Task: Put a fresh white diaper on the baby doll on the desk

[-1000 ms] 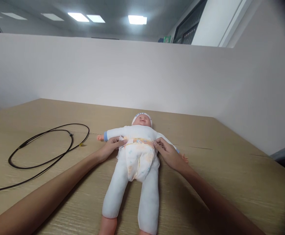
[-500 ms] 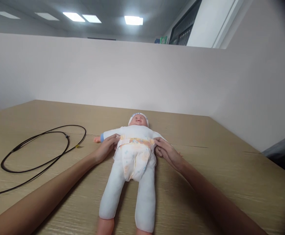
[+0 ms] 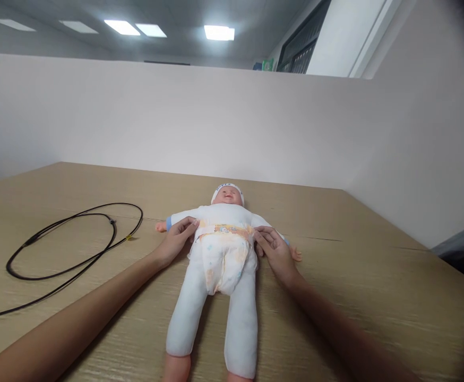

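A baby doll (image 3: 232, 329) in a white suit and white cap lies on its back, its legs toward me. Around its hips sits a white diaper (image 3: 224, 260) with an orange patterned waistband. My left hand (image 3: 178, 239) pinches the diaper's waist edge on the left side, fingers closed. On the opposite side, my right hand (image 3: 274, 249) has its thumb and fingers closed on the waist edge near the band's end. The fingertips hide what exactly lies between them. Both of the doll's arms are spread outward beyond my hands.
The doll rests on a wooden table (image 3: 335, 297). A looped black cable (image 3: 92, 257) with a yellow tie lies to the left of my left arm. Behind the table's far edge rises a pale partition wall (image 3: 176, 116), and another wall stands at the right.
The view has shifted slightly, so everything sits a little further right. My right hand has turned slightly at the diaper's waist, showing more of the doll's hand beside it. Both hands stay at the waist.
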{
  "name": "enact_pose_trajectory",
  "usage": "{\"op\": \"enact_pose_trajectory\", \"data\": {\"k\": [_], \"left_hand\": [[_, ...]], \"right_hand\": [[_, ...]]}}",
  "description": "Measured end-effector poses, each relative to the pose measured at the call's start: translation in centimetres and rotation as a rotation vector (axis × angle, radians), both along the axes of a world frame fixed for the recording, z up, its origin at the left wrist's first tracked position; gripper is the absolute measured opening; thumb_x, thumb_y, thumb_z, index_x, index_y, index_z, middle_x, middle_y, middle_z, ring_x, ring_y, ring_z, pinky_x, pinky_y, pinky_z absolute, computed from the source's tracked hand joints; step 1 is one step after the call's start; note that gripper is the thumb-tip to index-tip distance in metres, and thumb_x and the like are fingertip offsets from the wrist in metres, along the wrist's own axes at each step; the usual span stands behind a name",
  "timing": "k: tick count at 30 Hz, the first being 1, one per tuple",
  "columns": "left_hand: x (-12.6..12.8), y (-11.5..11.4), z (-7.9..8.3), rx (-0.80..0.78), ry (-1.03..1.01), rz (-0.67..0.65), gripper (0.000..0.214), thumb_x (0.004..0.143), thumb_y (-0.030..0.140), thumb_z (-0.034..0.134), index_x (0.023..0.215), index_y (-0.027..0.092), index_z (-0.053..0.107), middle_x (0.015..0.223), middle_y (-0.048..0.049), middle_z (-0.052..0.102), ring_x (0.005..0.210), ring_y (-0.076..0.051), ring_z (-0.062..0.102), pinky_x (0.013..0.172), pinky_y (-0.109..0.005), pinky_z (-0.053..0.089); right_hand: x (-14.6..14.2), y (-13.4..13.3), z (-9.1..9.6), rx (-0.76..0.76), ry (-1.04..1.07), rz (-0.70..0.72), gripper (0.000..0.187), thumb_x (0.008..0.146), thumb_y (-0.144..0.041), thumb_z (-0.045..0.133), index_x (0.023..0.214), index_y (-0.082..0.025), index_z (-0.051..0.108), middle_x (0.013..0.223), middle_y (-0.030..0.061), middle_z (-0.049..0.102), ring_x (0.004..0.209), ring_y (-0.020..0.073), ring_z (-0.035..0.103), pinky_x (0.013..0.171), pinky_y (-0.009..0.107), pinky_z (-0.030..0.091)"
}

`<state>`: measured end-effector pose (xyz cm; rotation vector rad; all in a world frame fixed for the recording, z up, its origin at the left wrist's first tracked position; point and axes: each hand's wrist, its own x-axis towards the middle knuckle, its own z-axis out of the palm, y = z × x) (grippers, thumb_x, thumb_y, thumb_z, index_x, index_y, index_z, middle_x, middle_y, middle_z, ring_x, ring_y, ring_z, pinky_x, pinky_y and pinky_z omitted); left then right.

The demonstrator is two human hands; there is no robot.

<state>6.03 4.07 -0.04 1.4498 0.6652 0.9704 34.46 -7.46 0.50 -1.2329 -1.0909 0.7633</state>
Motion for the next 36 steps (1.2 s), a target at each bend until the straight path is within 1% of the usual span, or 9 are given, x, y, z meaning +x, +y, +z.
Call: {"op": "enact_pose_trajectory", "data": {"k": [11, 15, 19, 22, 24, 27, 29, 32, 36], "left_hand": [[0.3, -0.1, 0.1, 0.077, 0.045, 0.118, 0.049, 0.098, 0.069, 0.07, 0.088, 0.021, 0.066, 0.068, 0.0047, 0.052, 0.065, -0.015, 0.045, 0.066, -0.028, 0.036], [0.4, -1.5, 0.7, 0.126, 0.071, 0.224, 0.045, 0.103, 0.065, 0.064, 0.117, 0.023, 0.07, 0.081, 0.0014, 0.06, 0.074, -0.019, 0.052, 0.073, -0.032, 0.043], [-1.0, -5.2, 1.2, 0.526, 0.039, 0.5, 0.024, 0.11, 0.044, 0.06, 0.128, 0.028, 0.065, 0.122, -0.0071, 0.067, 0.101, -0.024, 0.06, 0.097, -0.039, 0.047], [-3.0, -8.1, 1.4, 0.949, -0.006, 0.134, 0.017, 0.111, 0.03, 0.052, 0.116, 0.029, 0.068, 0.107, -0.0077, 0.072, 0.102, -0.027, 0.065, 0.097, -0.044, 0.049], [-4.3, -9.5, 1.5, 1.07, 0.059, -0.147, 0.018, 0.11, 0.026, 0.05, 0.116, 0.027, 0.067, 0.101, -0.0073, 0.076, 0.1, -0.027, 0.068, 0.103, -0.047, 0.049], [-5.6, -10.5, 2.0, 1.144, 0.247, -0.34, 0.018, 0.106, 0.018, 0.055, 0.121, 0.025, 0.063, 0.107, -0.006, 0.08, 0.113, -0.028, 0.068, 0.12, -0.051, 0.037], [-6.0, -10.7, 2.4, 1.126, 0.331, -0.379, 0.021, 0.104, 0.015, 0.058, 0.121, 0.026, 0.062, 0.111, -0.004, 0.08, 0.118, -0.027, 0.065, 0.121, -0.05, 0.036], [-6.0, -11.2, 2.9, 0.892, 0.425, -0.345, 0.012, 0.108, 0.017, 0.056, 0.113, 0.027, 0.061, 0.109, -0.0021, 0.075, 0.111, -0.024, 0.062, 0.106, -0.044, 0.045], [-5.1, -12.1, 3.2, 0.524, 0.561, -0.192, 0.014, 0.111, 0.036, 0.056, 0.104, 0.026, 0.063, 0.107, -0.0031, 0.07, 0.108, -0.025, 0.058, 0.095, -0.04, 0.046]], "right_hand": [[-0.2, -0.2, -0.5, 0.056, -0.032, -0.186, 0.055, 0.08, -0.072, 0.084, 0.099, -0.025, 0.062, 0.085, 0.0008, 0.067, 0.057, 0.0134, 0.049, 0.056, 0.031, 0.045], [-1.0, -0.9, 0.0, 0.11, -0.053, -0.333, 0.044, 0.092, -0.065, 0.073, 0.105, -0.027, 0.055, 0.086, 0.0002, 0.063, 0.061, 0.0169, 0.054, 0.059, 0.034, 0.048], [-3.4, -4.3, 2.5, 0.244, -0.17, -0.39, 0.023, 0.101, -0.048, 0.067, 0.108, -0.029, 0.056, 0.1, 0.0066, 0.068, 0.095, 0.0272, 0.067, 0.087, 0.043, 0.056], [-6.6, -8.3, 4.8, 0.387, -0.579, -0.041, 0.005, 0.107, -0.029, 0.058, 0.104, -0.03, 0.062, 0.098, 0.007, 0.072, 0.091, 0.0266, 0.069, 0.088, 0.044, 0.057], [-8.9, -10.4, 5.5, 0.407, -0.672, 0.28, 0.01, 0.103, -0.019, 0.057, 0.101, -0.028, 0.061, 0.088, 0.0034, 0.072, 0.081, 0.0217, 0.07, 0.076, 0.036, 0.057], [-11.3, -12.0, 4.4, 0.339, -0.737, 0.508, 0.01, 0.098, -0.014, 0.059, 0.098, -0.024, 0.061, 0.085, 0.0001, 0.072, 0.074, 0.0154, 0.067, 0.067, 0.027, 0.052], [-11.8, -12.2, 2.8, 0.361, -0.821, 0.525, 0.009, 0.097, -0.014, 0.06, 0.097, -0.023, 0.062, 0.084, -0.0004, 0.072, 0.072, 0.0151, 0.065, 0.065, 0.027, 0.05], [-11.2, -12.4, 1.1, 0.356, -0.889, 0.448, 0.011, 0.095, -0.012, 0.059, 0.096, -0.023, 0.063, 0.084, 0.001, 0.072, 0.075, 0.0174, 0.066, 0.067, 0.029, 0.05], [-9.0, -13.1, 1.9, 0.144, -0.887, 0.399, 0.017, 0.096, -0.01, 0.056, 0.103, -0.023, 0.062, 0.093, 0.0033, 0.073, 0.079, 0.0167, 0.069, 0.071, 0.027, 0.055]]}}
